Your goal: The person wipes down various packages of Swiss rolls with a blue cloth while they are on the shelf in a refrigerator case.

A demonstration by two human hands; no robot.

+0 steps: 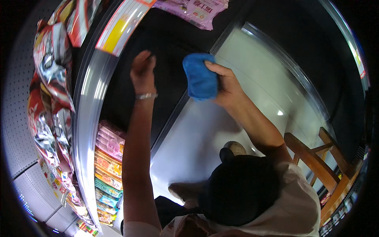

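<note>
A folded blue cloth (201, 77) is held in my right hand (226, 81), with the thumb lying on top of it. My left hand (143, 71), slightly blurred, is raised over a dark shelf surface (121, 91) with its fingers curled and a bracelet at the wrist; I see nothing in it. The cloth is above the boundary between the dark shelf and the pale floor. A pink-purple snack packet (201, 11) lies on the dark surface beyond my hands.
Red snack bags (51, 59) line the upper shelf at left, behind a clear edge strip (88, 89) with a price label (118, 29). Stacked colourful packets (108, 160) stand below my left forearm's side. A wooden stool or chair (316, 163) is at right on the tiled floor (189, 124).
</note>
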